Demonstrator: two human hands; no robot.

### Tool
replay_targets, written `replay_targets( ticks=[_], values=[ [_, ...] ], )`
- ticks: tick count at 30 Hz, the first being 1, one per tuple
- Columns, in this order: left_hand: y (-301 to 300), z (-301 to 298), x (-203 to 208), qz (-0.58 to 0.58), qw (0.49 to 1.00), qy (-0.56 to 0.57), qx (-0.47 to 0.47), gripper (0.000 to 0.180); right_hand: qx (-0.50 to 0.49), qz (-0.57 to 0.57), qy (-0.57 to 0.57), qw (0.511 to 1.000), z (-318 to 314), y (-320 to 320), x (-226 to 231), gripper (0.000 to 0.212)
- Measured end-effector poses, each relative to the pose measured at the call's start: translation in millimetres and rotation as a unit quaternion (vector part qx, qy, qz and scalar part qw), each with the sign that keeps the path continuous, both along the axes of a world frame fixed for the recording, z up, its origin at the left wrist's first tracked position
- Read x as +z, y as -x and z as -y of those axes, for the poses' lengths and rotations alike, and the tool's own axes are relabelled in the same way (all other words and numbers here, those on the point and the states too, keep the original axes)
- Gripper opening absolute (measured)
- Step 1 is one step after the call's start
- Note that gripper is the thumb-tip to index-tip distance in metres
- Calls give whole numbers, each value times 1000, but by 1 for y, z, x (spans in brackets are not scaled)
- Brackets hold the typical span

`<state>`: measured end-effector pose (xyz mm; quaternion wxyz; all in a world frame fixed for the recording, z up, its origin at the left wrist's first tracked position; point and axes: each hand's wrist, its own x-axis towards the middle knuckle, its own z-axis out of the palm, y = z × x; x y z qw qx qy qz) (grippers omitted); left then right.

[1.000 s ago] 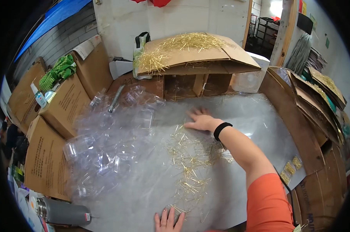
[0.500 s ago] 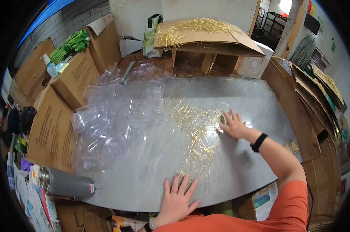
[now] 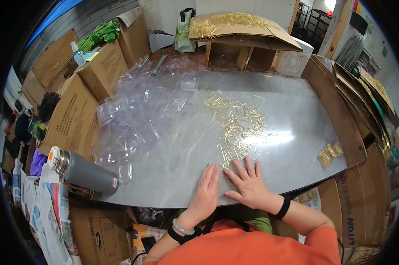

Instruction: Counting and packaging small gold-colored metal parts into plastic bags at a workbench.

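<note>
- The right hand (image 3: 248, 185) is flat and spread, palm down on the smooth, glossy grey tabletop (image 3: 173, 176), gripping nothing; its fingertips are at the near edge of the gold hooks.
- The left hand (image 3: 206, 190) is unclenched, its fingers straight and close together, just beside the right; whether anything lies beneath its palm I cannot tell.
- The gold hooks (image 3: 241, 119), thin, shiny wire pieces with curved ends, lie in a loose, tangled scatter right of the tabletop's middle, stretching away from the hands.
- A smooth, pale ring-shaped bangle (image 3: 182, 227) circles the left wrist; a matte black band (image 3: 284, 207) wraps the right.
- Clear, thin-walled plastic containers (image 3: 133, 110), angular and glinting, heap up on the left.
- A cylindrical grey bottle (image 3: 87, 172) with a metallic neck leans near them.
- Small bundles (image 3: 329, 153) of gold pieces sit by the right edge.
- Behind, a creased brown cardboard box (image 3: 248, 42) bears a bristly gold pile (image 3: 230, 20).
</note>
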<state>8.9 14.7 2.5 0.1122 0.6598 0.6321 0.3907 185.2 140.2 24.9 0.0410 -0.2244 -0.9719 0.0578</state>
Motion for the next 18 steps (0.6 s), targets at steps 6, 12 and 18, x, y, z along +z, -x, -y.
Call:
replay_targets(
  ticks=[6,12,18],
  values=[
    [1,2,0,9,1000,21,2,66,9,-211,70,975,-15,-8,-23,41],
    [-2,-5,-4,-10,999,38,17,71,58,-194,42,978,-22,-5,-14,35],
    [-4,-5,3,-61,996,63,12,70,47,-178,118,976,-26,-20,-18,44]
  ],
)
